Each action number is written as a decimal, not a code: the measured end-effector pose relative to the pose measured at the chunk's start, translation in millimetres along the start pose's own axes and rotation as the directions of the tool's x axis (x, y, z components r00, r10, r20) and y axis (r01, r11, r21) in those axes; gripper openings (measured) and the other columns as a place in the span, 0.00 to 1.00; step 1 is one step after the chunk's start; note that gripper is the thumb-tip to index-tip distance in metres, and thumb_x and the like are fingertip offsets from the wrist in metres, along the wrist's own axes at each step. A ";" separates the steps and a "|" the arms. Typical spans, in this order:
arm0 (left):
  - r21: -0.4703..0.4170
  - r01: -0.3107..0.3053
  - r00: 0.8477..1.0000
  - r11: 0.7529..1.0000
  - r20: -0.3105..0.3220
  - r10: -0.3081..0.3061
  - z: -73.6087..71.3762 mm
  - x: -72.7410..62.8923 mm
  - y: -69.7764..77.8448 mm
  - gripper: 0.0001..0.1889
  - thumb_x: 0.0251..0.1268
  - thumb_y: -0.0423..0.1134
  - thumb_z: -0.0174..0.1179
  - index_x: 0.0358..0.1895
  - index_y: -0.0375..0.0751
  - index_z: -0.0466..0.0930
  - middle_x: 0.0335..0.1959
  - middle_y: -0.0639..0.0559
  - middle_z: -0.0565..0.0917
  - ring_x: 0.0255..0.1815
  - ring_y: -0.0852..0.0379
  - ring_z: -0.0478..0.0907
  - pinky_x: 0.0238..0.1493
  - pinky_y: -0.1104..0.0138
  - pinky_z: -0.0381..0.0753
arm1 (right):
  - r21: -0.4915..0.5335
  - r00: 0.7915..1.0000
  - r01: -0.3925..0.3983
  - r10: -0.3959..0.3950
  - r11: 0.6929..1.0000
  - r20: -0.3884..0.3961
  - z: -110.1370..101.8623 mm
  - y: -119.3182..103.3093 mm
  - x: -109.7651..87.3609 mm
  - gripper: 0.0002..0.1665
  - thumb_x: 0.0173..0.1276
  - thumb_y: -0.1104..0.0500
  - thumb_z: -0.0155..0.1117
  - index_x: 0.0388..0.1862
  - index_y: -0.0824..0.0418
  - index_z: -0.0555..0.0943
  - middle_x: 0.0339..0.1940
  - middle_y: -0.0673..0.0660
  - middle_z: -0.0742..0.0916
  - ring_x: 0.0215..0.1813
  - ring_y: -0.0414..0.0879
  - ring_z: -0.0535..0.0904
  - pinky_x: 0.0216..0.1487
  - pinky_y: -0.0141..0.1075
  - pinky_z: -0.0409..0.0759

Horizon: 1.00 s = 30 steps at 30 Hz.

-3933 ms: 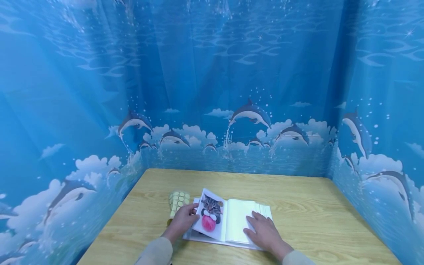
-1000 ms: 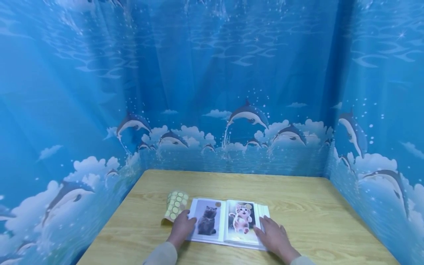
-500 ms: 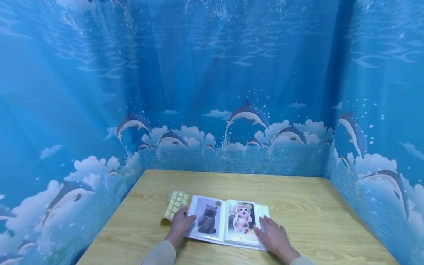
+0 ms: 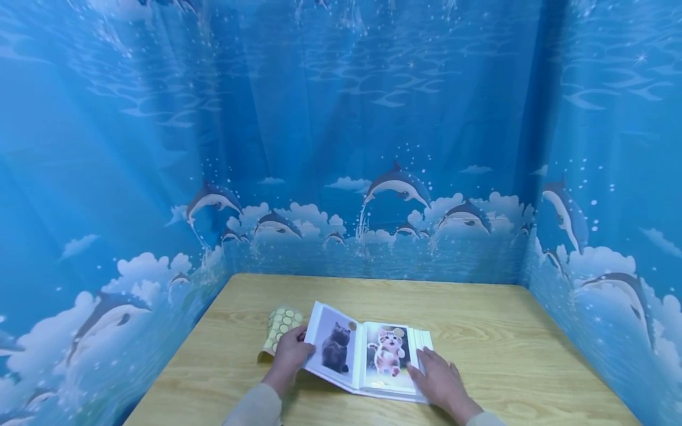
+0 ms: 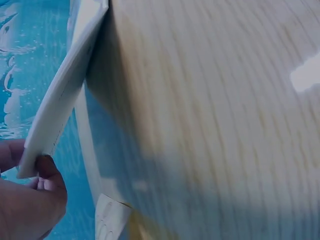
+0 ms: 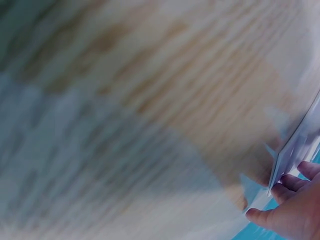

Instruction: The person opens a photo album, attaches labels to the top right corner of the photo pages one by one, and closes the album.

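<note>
A white photo album (image 4: 358,361) lies spread out on the table. Its left side bears a photo of a grey cat (image 4: 335,352), the right side a photo of a striped kitten (image 4: 389,355); each has a small round sticker near its top corner. My left hand (image 4: 290,355) pinches the left side's outer edge between thumb and fingers and holds it tilted up off the table. In the left wrist view, the raised cover (image 5: 60,95) appears edge-on. My right hand (image 4: 439,378) rests on the album's right edge, the fingers fairly straight.
Just behind my left hand lies a curled sheet of round yellowish stickers (image 4: 285,322). The wooden table (image 4: 479,325) is bounded at the back and sides by blue curtains (image 4: 319,148) printed with dolphins.
Earlier, my left hand turned a page with a striped cat and pink ball. Since then the album's left side, lying flat a second ago, has been lifted; my right hand stays put.
</note>
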<state>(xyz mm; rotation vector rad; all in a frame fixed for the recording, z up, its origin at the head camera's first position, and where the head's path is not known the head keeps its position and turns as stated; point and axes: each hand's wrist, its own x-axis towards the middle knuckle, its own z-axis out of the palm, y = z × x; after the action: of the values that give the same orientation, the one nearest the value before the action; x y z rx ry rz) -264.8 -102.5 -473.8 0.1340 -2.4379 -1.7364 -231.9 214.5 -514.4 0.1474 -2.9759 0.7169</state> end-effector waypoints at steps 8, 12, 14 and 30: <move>-0.098 -0.011 0.998 0.995 0.064 0.017 7.1 -1.5 17.5 0.31 0.49 0.18 0.60 0.63 0.20 0.70 0.51 0.27 0.81 0.46 0.38 0.82 0.46 0.55 0.86 | 0.021 1.000 -0.006 0.007 1.000 -0.007 0.9 1.5 1.4 0.35 0.75 0.46 0.56 0.69 0.70 0.70 0.70 0.73 0.71 0.71 0.70 0.63 0.67 0.73 0.51; -0.172 -0.008 0.994 0.985 0.102 0.026 11.2 -5.1 27.6 0.31 0.52 0.21 0.60 0.64 0.22 0.69 0.53 0.29 0.80 0.50 0.38 0.81 0.49 0.55 0.85 | 0.038 1.000 -0.013 0.013 0.999 -0.007 0.7 1.7 2.6 0.33 0.74 0.46 0.57 0.68 0.68 0.71 0.70 0.73 0.71 0.70 0.70 0.64 0.67 0.74 0.51; -0.197 -0.021 0.991 0.980 0.128 0.048 13.3 -7.3 32.3 0.30 0.54 0.22 0.60 0.65 0.22 0.68 0.54 0.29 0.79 0.51 0.37 0.80 0.51 0.54 0.84 | 0.046 1.000 -0.015 0.015 0.999 -0.007 0.5 1.7 2.8 0.33 0.74 0.46 0.57 0.68 0.68 0.72 0.69 0.73 0.71 0.70 0.70 0.64 0.66 0.74 0.51; -0.196 -0.147 0.962 0.970 0.200 0.186 52.1 -21.5 55.2 0.27 0.59 0.32 0.66 0.63 0.27 0.74 0.46 0.42 0.82 0.40 0.55 0.77 0.41 0.66 0.84 | 0.119 0.999 0.021 -0.018 0.993 -0.026 -4.6 4.6 2.2 0.28 0.74 0.51 0.58 0.64 0.69 0.75 0.67 0.74 0.73 0.68 0.72 0.66 0.66 0.72 0.54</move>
<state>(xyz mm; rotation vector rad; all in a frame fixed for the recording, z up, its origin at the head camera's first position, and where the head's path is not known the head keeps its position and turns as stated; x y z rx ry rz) -251.8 -32.5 -439.8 -0.2889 -2.3351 -1.9717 -234.3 220.5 -512.2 0.1730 -2.9038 0.8881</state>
